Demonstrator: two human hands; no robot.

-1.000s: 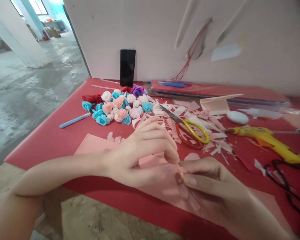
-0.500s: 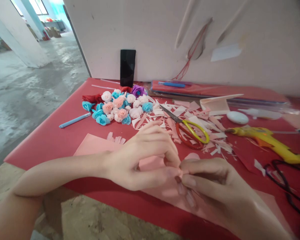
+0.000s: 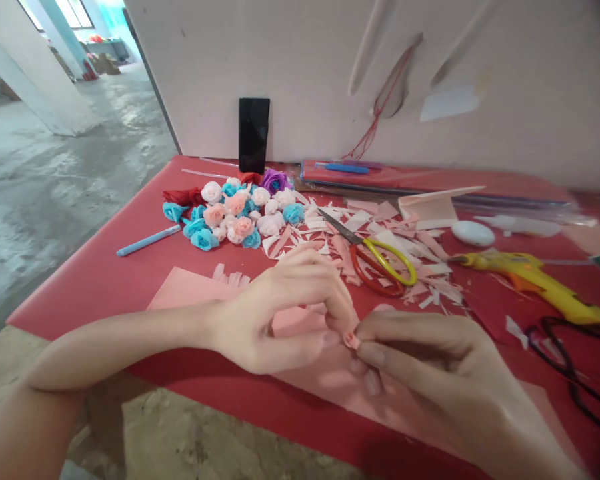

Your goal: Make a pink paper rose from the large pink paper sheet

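A small rolled piece of pink paper (image 3: pixel 351 340) is pinched between the thumb and forefinger of my right hand (image 3: pixel 430 353). From the other side, my left hand (image 3: pixel 285 320) has its curled forefinger and thumb at the same roll, the thumb tip slightly drawn back from it. A pink paper sheet (image 3: pixel 325 390) lies on the table beneath both hands. Short pale pink strips (image 3: pixel 230 275) rest at that sheet's far edge. Part of the roll is hidden by my fingertips.
Crepe paper roses (image 3: pixel 235 213), paper scraps (image 3: pixel 325 247) and scissors (image 3: pixel 375 257) lie beyond my hands. A yellow glue gun (image 3: pixel 530 273) with a dark cord (image 3: pixel 570 363) is at right, near a white oval object (image 3: pixel 473 233). A phone (image 3: pixel 253 135) leans at the back; a blue pen (image 3: pixel 149 241) lies left.
The rolled end of the pink paper now shows between my fingertips. My left thumb has drawn back a little, and my right hand has shifted slightly left.
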